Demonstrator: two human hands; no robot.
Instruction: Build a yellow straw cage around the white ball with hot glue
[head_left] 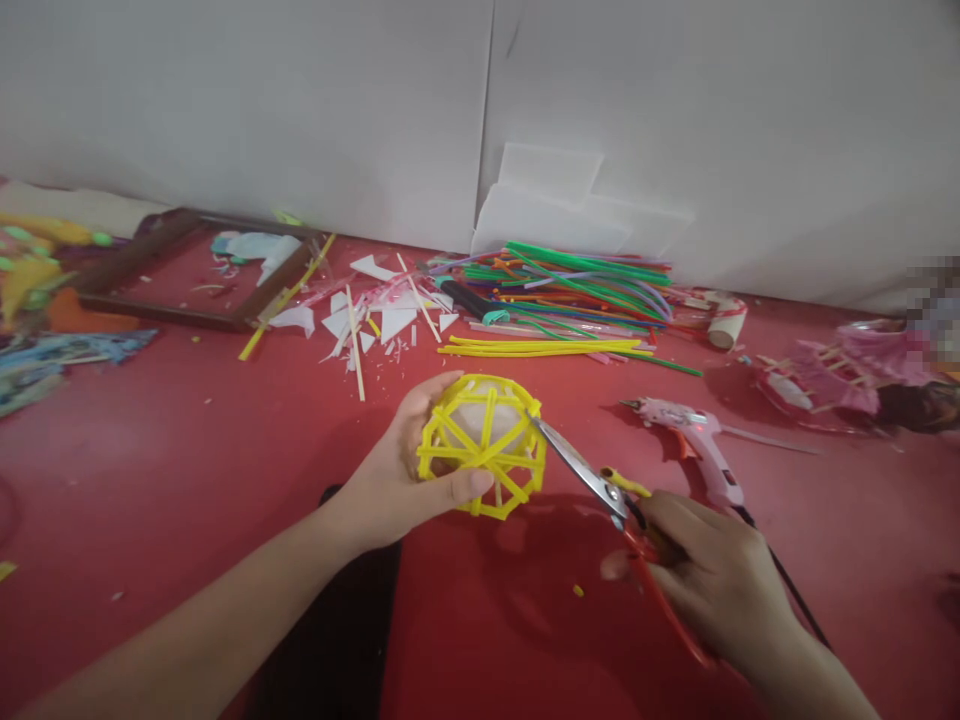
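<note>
My left hand [427, 470] is closed around a domed cage of yellow pipe cleaners [489, 452], its thumb pressed on the near side. Spokes cross at the cage's centre, and a pale rounded form shows through the gaps. In my right hand [705, 570] is a pair of scissors [581, 468] with red handles. The blade tips point left and meet the cage's right edge; whether they touch it I cannot tell. A short yellow piece [626, 482] shows beside the scissors' pivot, close to my right fingers.
A pink glue gun [694, 440] lies at right, its cord running toward me. Behind the cage are yellow pipe cleaners [544, 347], a coloured bundle [570, 290] and white scraps [394, 320]. A brown frame [169, 312] lies at left, a pink craft piece [832, 375] at far right.
</note>
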